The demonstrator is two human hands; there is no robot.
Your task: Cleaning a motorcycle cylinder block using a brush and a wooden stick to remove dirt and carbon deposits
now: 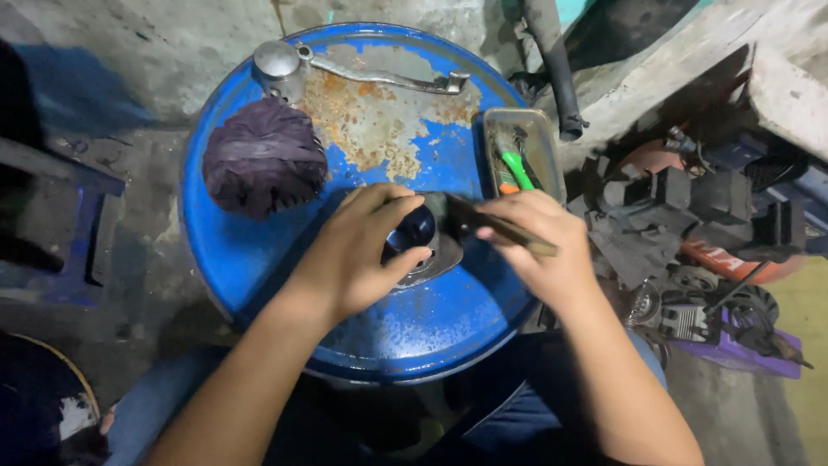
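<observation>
Left hand (358, 250) clamps the dark rounded metal part (412, 231) on the blue rusty drum top (431, 328); right hand (539, 242) grips a slim dark tool (504, 229) against it.

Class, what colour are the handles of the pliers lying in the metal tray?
Mainly bright green, one orange; the pliers in the metal tray show best in the head view.

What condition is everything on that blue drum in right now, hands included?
Blue drum top: upright, paint flaked, rusty.
Metal lever: lying flat, untouched.
Dark rag: bunched, lying loose.
Metal tray: holds green-handled pliers.
Dark round part: held by left hand.
Thin tool: gripped by right hand.
</observation>
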